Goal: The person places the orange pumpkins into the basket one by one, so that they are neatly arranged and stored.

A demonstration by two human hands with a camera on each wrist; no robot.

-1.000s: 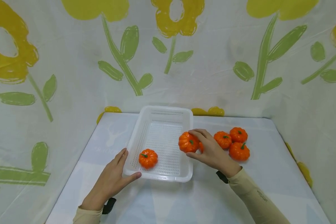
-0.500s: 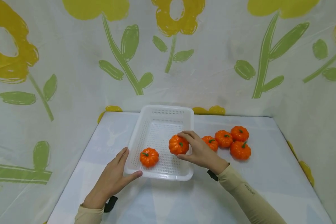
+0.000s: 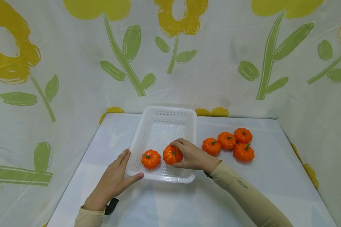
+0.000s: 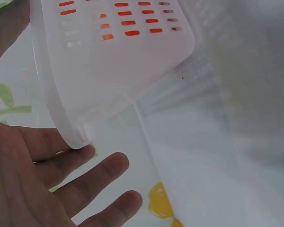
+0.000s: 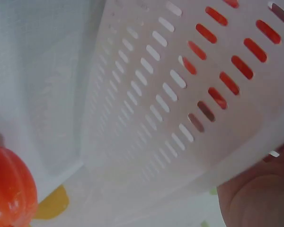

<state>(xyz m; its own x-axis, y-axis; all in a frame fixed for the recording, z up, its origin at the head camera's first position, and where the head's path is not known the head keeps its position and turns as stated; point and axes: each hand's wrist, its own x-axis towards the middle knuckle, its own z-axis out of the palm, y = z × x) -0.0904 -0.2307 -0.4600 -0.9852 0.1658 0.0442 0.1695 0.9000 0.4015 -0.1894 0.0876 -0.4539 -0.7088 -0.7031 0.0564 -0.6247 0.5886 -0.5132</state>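
Observation:
A white perforated plastic basket (image 3: 170, 179) stands on the table. In it, near the front left, lies a small orange pumpkin (image 3: 151, 160) with a green stem. My right hand (image 3: 194, 156) reaches over the basket's right side and grips a second pumpkin (image 3: 171, 154), low in the basket, just right of the first. My left hand (image 3: 113, 179) rests at the front left corner, thumb along the front rim and straight fingers by the left side. In the left wrist view, those fingers (image 4: 92, 179) spread under the basket's rim. Orange shows through the slots in both wrist views.
Several more pumpkins (image 3: 226, 140) sit clustered on the table (image 3: 258, 176) to the right of the basket. A flower-printed cloth (image 3: 213, 69) hangs behind and at both sides of the table.
My right hand has carried its pumpkin left and down, from over the basket's right rim to beside the first pumpkin. My left hand has stayed at the corner.

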